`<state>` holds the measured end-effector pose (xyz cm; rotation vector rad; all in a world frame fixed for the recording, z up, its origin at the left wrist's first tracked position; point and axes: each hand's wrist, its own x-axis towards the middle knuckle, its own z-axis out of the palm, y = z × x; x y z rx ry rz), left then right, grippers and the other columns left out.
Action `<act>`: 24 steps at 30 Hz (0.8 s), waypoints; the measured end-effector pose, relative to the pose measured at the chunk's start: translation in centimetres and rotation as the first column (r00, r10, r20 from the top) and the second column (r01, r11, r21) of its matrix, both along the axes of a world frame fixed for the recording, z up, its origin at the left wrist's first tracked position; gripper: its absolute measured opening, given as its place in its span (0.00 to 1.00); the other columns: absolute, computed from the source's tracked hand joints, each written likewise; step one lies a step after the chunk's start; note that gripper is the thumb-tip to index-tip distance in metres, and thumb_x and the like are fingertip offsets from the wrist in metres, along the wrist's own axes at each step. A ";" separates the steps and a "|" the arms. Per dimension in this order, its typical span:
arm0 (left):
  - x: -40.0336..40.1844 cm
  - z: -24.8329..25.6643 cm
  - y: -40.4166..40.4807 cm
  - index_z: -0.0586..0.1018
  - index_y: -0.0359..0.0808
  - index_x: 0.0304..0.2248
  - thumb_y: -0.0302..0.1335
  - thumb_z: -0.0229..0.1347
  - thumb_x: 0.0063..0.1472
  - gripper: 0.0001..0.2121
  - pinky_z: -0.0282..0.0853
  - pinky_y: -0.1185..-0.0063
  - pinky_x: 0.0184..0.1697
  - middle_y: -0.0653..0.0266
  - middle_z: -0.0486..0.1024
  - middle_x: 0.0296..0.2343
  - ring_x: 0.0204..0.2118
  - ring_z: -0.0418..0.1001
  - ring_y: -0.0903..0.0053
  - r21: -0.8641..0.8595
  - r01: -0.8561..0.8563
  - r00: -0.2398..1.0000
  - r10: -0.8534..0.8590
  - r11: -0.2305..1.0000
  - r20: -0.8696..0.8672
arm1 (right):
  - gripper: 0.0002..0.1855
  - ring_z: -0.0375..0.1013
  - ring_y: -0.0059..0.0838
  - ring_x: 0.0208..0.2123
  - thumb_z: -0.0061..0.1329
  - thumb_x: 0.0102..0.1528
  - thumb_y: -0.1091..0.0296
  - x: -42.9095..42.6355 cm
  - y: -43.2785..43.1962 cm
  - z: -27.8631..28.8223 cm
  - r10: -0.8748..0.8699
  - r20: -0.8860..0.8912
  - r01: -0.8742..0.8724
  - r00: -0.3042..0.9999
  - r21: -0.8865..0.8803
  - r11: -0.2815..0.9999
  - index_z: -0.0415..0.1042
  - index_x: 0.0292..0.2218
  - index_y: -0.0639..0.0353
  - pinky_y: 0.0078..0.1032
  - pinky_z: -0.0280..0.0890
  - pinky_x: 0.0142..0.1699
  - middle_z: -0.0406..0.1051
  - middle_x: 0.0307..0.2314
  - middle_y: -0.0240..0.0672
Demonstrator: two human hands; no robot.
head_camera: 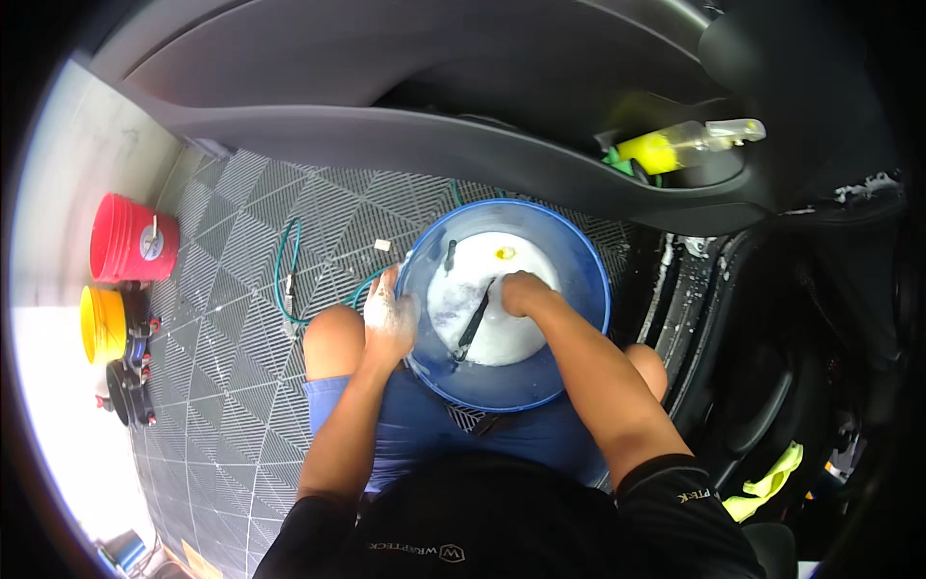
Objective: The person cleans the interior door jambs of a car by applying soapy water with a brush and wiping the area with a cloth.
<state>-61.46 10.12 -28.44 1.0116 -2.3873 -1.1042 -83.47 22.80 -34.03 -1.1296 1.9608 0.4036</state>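
Observation:
A round blue bucket [593,239] stands between my knees, with white suds [499,344] inside. My left hand [388,315] is coated in foam and grips the bucket's left rim. Inside the bucket, my right hand [522,293] is sunk in the suds, so its fingers are hidden. A black-handled tool [474,326] lies aslant beside that hand, its upper end in the foam; whether the hand holds it is unclear. Another dark handle [451,255] pokes out at the upper left of the suds. Near the far side floats a small yellow object [505,253].
An open car door [325,137] spans the top, its pocket holding a spray bottle [655,150] of yellow liquid. Foam marks the door sill [676,304] at right. A teal hose [278,268] crosses the tiled floor; red [130,239] and yellow [103,324] buckets stand left.

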 end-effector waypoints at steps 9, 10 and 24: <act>0.0 -0.2 -9.9 0.77 0.33 0.40 0.19 0.52 0.55 0.12 0.69 0.78 0.38 0.62 0.74 0.28 0.31 0.71 0.76 0.159 -0.002 1.000 -0.001 0.987 0.018 | 0.19 0.73 0.46 0.48 0.43 0.52 0.65 7.1 -4.4 -13.7 -0.219 0.145 0.233 0.965 -0.085 0.969 0.77 0.43 0.61 0.38 0.67 0.52 0.73 0.45 0.49; -0.4 1.1 -11.3 0.76 0.34 0.40 0.18 0.52 0.57 0.10 0.69 0.82 0.33 0.70 0.72 0.24 0.27 0.68 0.84 0.051 0.060 0.995 -0.064 0.997 0.075 | 0.18 0.74 0.47 0.44 0.42 0.50 0.66 8.3 -6.2 -13.2 -0.237 0.195 0.266 0.952 -0.140 0.954 0.79 0.38 0.63 0.38 0.67 0.50 0.74 0.41 0.51; 6.0 1.5 -24.8 0.74 0.29 0.47 0.23 0.51 0.57 0.17 0.65 0.77 0.51 0.58 0.77 0.39 0.42 0.73 0.74 -0.033 0.057 0.981 -0.050 0.998 0.190 | 0.12 0.77 0.44 0.40 0.50 0.46 0.73 13.4 -19.1 3.2 0.253 0.225 -0.185 0.941 -0.282 0.941 0.80 0.35 0.61 0.36 0.71 0.43 0.77 0.37 0.47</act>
